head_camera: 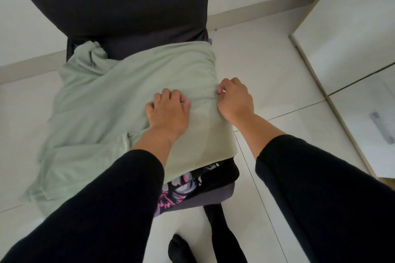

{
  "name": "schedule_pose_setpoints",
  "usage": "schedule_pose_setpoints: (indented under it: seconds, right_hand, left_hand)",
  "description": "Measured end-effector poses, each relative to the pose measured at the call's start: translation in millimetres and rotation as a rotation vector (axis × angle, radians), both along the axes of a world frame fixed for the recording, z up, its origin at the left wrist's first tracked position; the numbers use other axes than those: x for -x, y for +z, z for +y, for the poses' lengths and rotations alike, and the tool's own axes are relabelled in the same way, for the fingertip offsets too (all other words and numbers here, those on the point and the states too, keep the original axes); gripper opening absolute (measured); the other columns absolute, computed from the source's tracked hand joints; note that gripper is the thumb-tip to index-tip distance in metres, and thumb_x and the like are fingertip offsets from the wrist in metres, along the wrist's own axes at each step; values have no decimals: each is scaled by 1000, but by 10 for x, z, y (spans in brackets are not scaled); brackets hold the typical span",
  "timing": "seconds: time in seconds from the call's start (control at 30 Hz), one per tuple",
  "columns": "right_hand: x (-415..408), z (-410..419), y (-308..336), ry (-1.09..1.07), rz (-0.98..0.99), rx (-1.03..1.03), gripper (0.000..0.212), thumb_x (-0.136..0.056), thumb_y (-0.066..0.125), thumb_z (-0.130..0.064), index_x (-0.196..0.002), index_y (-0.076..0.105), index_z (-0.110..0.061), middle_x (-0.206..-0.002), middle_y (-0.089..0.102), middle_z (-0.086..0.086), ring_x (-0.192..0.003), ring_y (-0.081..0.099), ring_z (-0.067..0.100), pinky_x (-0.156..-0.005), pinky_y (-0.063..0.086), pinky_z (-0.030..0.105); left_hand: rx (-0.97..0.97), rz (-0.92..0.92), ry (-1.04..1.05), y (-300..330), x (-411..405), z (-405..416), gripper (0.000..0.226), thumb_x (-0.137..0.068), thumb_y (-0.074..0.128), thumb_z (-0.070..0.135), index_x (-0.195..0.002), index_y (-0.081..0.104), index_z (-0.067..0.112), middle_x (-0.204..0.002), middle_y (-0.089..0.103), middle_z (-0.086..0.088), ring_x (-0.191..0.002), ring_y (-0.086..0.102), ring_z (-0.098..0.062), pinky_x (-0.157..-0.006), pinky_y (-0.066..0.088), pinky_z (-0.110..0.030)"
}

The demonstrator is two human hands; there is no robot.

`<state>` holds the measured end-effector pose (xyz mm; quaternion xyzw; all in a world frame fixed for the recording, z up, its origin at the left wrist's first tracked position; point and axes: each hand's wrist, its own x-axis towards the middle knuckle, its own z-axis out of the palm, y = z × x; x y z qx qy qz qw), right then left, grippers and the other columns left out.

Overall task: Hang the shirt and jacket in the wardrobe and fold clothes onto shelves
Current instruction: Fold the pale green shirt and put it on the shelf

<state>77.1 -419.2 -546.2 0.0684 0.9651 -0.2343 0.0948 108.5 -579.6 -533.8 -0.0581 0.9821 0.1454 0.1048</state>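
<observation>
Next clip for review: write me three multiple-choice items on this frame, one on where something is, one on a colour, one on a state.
1. Where does the pale garment lie?
A. on the floor tiles only
B. over the chair seat, one side hanging off
C. inside the wardrobe

2. What colour is that garment?
A. light green
B. red
C. navy

3. What is the right hand doing?
A. hanging idle
B. holding a hanger
C. pinching the garment's right edge

Answers:
1 B, it covers the seat and droops to the left.
2 A, the cloth is pale green.
3 C, its fingers close on the fabric edge, while the left hand presses on top with fingers curled.
</observation>
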Motion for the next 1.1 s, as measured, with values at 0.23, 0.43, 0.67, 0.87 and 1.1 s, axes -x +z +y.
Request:
schedule_pose_setpoints:
  seconds: [0.23, 0.43, 0.67, 0.87, 1.1]
  right_hand:
    - [800, -154, -2, 2, 47, 216, 44, -85, 34, 3, -114, 55, -22, -123, 53, 2, -107, 52, 28, -92, 45, 41]
    - [1341, -243, -39, 92, 38, 170, 42, -87, 38, -4, -118, 53, -28, -119, 54, 2, -104, 54, 28, -94, 44, 43]
    - [1514, -214, 64, 142, 168, 83, 22, -87, 42, -6, -98, 56, -20, -91, 46, -2, -82, 51, 23, -66, 36, 29]
    - [1444, -152, 247, 42, 239, -16, 27, -83, 39, -1, -94, 54, -20, -92, 53, -3, -79, 46, 19, -64, 32, 28]
    - [822, -28, 123, 110, 217, -233, 27, -80, 44, 4, -97, 55, -15, -93, 53, 4, -81, 39, 23, -66, 27, 33]
  left_hand:
    - [-47, 114, 92, -16, 851, -151, 34, -97, 40, 29, -130, 44, 22, -140, 36, 1, -125, 31, -28, -98, 29, -43]
    - [92, 86, 60, -33, 1413, -384, 32, -96, 40, 24, -127, 47, 26, -132, 48, -3, -124, 38, -28, -102, 27, -45]
    - [75, 174, 44, 1, 1520, -538, 36, -87, 55, 50, -106, 58, 19, -111, 59, -8, -108, 52, -31, -90, 33, -43]
    - [35, 379, 30, 159, 1434, -489, 16, -85, 60, 28, -99, 59, 20, -103, 58, -5, -101, 54, -29, -79, 32, -37]
    - [144, 423, -302, 74, 705, -466, 19, -86, 61, 36, -97, 63, 20, -92, 57, -4, -88, 52, -30, -69, 38, -39]
